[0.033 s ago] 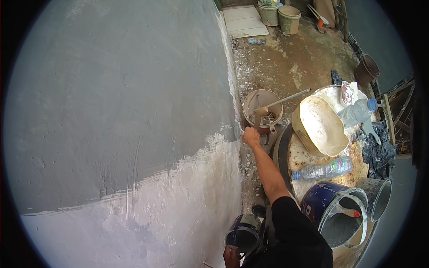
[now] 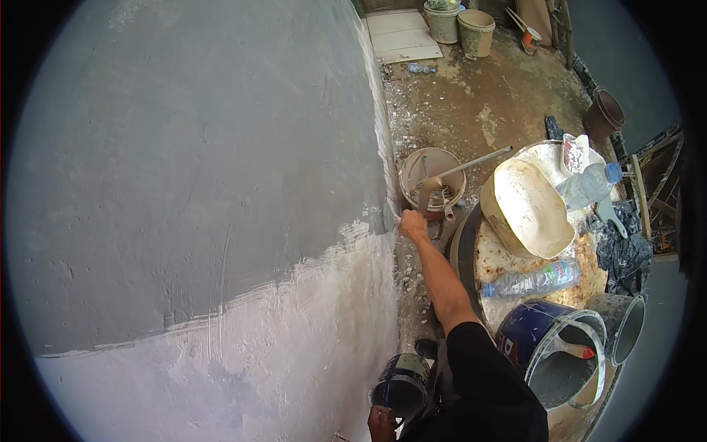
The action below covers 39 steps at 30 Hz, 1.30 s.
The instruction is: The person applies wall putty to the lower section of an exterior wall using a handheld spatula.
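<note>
Right hand [image 2: 412, 224] clenched round slim tool [image 2: 396, 219] at grey wall [image 2: 221, 162]; left hand [image 2: 381, 424] grasping dark bucket [image 2: 411, 364].

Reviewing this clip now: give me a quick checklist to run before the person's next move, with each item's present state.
1. Right hand at the wall: ok, by its right edge where grey meets white.
2. Type of tool in the right hand: cannot tell, mostly hidden by the fingers.
3. Left hand at the dark bucket: ok, by its near rim; firmness of grip cannot tell.
4. Wall grey all over: not ok, the lower part is whitish.
5. Floor beyond the right hand free: not ok, a pale bucket stands there.
6. Labelled clear bottle upright: not ok, lying on its side.
</note>
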Each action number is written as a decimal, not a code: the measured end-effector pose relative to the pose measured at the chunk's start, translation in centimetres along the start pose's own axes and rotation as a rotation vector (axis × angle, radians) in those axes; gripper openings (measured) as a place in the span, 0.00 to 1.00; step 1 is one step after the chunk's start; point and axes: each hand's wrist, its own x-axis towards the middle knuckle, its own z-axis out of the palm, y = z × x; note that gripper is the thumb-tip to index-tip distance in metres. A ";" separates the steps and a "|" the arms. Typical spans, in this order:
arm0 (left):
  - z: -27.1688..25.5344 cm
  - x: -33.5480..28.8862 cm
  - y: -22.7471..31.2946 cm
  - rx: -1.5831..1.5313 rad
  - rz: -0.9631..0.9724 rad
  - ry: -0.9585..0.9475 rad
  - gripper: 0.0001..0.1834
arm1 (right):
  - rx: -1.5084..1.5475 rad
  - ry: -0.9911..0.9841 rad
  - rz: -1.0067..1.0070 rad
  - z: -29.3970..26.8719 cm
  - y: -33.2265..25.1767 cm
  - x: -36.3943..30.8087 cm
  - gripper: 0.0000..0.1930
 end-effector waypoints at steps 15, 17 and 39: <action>0.4 1.2 1.1 -0.054 -0.185 0.047 0.05 | -0.052 0.067 -0.117 -4.4 -4.2 -0.4 0.17; 1.2 0.8 1.5 -0.095 -0.165 0.053 0.05 | -0.091 0.107 -0.052 -1.6 -1.9 2.1 0.12; -0.1 2.2 -0.5 0.038 -0.248 0.015 0.06 | -0.035 0.106 -0.168 -1.7 -3.6 4.6 0.13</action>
